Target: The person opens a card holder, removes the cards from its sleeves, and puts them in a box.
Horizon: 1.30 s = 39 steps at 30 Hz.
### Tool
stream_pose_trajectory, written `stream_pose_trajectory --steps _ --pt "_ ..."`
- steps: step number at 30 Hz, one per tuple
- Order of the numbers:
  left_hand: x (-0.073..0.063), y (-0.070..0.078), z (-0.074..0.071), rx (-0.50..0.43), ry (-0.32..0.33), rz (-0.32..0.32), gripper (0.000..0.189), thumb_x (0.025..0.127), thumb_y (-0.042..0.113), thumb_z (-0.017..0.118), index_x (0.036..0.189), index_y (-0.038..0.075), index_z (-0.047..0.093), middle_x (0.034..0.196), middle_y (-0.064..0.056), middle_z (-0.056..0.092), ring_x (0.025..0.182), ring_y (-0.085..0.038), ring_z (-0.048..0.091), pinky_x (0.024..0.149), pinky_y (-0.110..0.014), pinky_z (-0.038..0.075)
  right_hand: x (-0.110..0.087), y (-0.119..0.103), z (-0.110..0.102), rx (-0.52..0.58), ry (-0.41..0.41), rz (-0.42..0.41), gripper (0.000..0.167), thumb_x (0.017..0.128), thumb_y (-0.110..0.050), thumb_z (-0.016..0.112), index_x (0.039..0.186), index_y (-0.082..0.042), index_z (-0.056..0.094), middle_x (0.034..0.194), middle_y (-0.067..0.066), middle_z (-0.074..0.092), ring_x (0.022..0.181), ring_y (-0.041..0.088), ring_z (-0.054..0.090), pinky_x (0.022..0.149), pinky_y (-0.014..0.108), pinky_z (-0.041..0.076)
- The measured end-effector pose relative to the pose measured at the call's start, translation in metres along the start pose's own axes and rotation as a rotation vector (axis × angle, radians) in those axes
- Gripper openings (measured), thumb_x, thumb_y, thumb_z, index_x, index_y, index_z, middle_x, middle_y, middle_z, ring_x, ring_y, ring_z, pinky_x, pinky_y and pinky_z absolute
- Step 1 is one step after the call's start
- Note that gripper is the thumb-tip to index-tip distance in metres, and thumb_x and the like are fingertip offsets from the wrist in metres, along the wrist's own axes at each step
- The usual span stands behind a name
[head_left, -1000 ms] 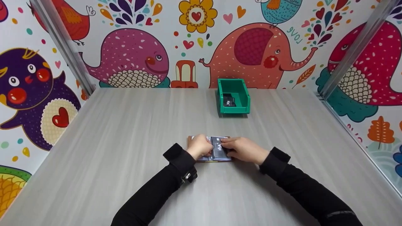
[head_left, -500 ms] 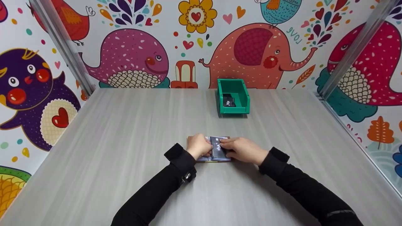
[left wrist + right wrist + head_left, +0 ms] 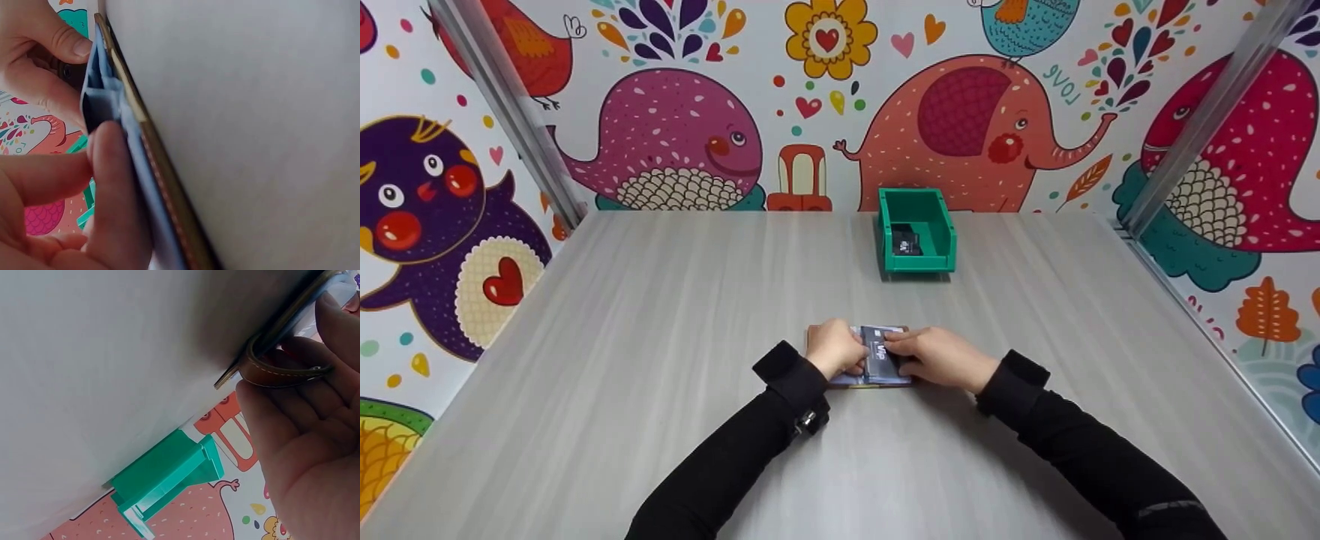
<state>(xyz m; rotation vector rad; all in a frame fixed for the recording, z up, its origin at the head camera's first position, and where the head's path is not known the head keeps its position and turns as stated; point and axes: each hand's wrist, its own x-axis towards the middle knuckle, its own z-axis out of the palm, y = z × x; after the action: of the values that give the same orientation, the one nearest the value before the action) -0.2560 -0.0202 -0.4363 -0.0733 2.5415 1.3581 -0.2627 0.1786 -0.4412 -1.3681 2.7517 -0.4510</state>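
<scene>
A brown leather card holder [image 3: 855,382] with clear plastic sleeves lies spread on the table. Over its right part sits a dark card marked VIP [image 3: 879,357]. My left hand [image 3: 834,351] pinches the sleeve's edge between thumb and finger; in the left wrist view the sleeve [image 3: 104,101] gapes above the brown cover [image 3: 163,194]. From the right, my right hand [image 3: 949,360] grips the card, thumb and fingers at its right side. A stitched brown strap [image 3: 275,376] with a metal snap curves out by the right fingers in the right wrist view.
Behind the card holder, a green bin [image 3: 919,264] stands near the back wall with dark VIP cards [image 3: 906,240] in it. Metal posts [image 3: 510,112] and printed panels border the pale tabletop [image 3: 697,285].
The right fingertips have shifted very slightly left over the card. The left hand keeps its pinch, and the bin stays where it was.
</scene>
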Motion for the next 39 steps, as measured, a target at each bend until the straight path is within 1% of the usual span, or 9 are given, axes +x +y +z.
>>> stream_pose_trajectory --steps 5,8,11,16,20,24,27,33,39 --pt "-0.001 0.000 -0.001 0.076 0.032 0.011 0.006 0.079 -0.003 0.067 0.077 0.001 0.070 0.059 -0.003 0.066 0.043 -0.006 0.059 0.047 -0.019 0.051 0.000 0.001 0.000 -0.001 -0.003 -0.006 0.043 0.085 -0.004 0.074 0.126 0.005 0.064 0.130 0.020 0.060 0.117 0.031 0.061 0.095 0.042 0.050" --pt "-0.002 -0.001 -0.002 0.212 0.077 0.050 0.008 0.078 0.004 0.070 0.072 0.009 0.072 0.056 0.002 0.065 0.050 -0.006 0.062 0.067 -0.021 0.053 -0.001 0.001 0.000 0.001 0.006 -0.017 0.042 0.085 -0.004 0.074 0.125 0.006 0.064 0.129 0.021 0.061 0.117 0.031 0.061 0.094 0.042 0.050" --pt "-0.002 -0.001 -0.003 0.209 0.081 0.048 0.006 0.078 0.005 0.072 0.074 0.009 0.074 0.056 0.003 0.064 0.053 -0.008 0.065 0.071 -0.022 0.054 -0.002 0.001 0.001 0.004 0.015 -0.026 0.042 0.085 -0.005 0.075 0.124 0.006 0.064 0.128 0.022 0.061 0.117 0.031 0.061 0.094 0.043 0.050" --pt "-0.002 -0.003 -0.005 0.040 0.052 0.010 0.006 0.078 -0.003 0.070 0.083 -0.002 0.072 0.062 -0.004 0.063 0.044 -0.007 0.059 0.046 -0.018 0.050 -0.002 0.001 0.001 0.009 0.013 -0.026 0.042 0.086 -0.006 0.074 0.125 0.006 0.064 0.128 0.022 0.061 0.117 0.031 0.061 0.093 0.042 0.050" --pt "-0.002 -0.005 -0.007 -0.006 0.050 0.013 0.005 0.077 -0.005 0.068 0.082 -0.004 0.067 0.067 -0.007 0.061 0.042 -0.006 0.056 0.045 -0.018 0.050 -0.002 0.001 0.001 0.008 0.000 -0.016 0.042 0.087 -0.007 0.074 0.126 0.005 0.063 0.129 0.021 0.061 0.117 0.031 0.061 0.094 0.042 0.050" --pt "-0.003 -0.007 -0.011 -0.137 -0.003 -0.006 0.008 0.078 -0.010 0.063 0.080 -0.004 0.058 0.068 -0.008 0.057 0.043 -0.009 0.055 0.046 -0.021 0.051 -0.001 0.001 0.001 0.000 -0.006 -0.018 0.042 0.087 -0.006 0.073 0.126 0.005 0.063 0.130 0.021 0.060 0.118 0.031 0.060 0.094 0.042 0.050" --pt "-0.003 -0.009 -0.013 -0.203 -0.029 -0.018 0.006 0.078 -0.011 0.060 0.081 -0.006 0.058 0.067 -0.008 0.055 0.043 -0.010 0.055 0.046 -0.020 0.051 -0.001 0.001 0.001 -0.007 0.001 -0.025 0.042 0.087 -0.006 0.074 0.126 0.005 0.063 0.129 0.020 0.061 0.117 0.031 0.061 0.094 0.042 0.050" --pt "-0.004 -0.014 -0.017 -0.254 -0.037 -0.039 0.009 0.080 -0.011 0.059 0.088 -0.011 0.062 0.069 -0.008 0.056 0.042 -0.009 0.055 0.046 -0.020 0.051 -0.002 0.001 0.001 -0.016 0.021 -0.040 0.041 0.085 -0.005 0.074 0.124 0.005 0.065 0.126 0.021 0.063 0.116 0.031 0.062 0.094 0.042 0.050" --pt "-0.006 -0.019 -0.021 -0.306 -0.048 -0.038 0.006 0.081 -0.012 0.059 0.087 -0.011 0.061 0.070 -0.008 0.055 0.043 -0.009 0.055 0.046 -0.020 0.051 -0.002 0.000 0.000 -0.015 0.011 -0.032 0.042 0.086 -0.005 0.074 0.125 0.005 0.064 0.127 0.021 0.062 0.117 0.031 0.061 0.093 0.042 0.051"
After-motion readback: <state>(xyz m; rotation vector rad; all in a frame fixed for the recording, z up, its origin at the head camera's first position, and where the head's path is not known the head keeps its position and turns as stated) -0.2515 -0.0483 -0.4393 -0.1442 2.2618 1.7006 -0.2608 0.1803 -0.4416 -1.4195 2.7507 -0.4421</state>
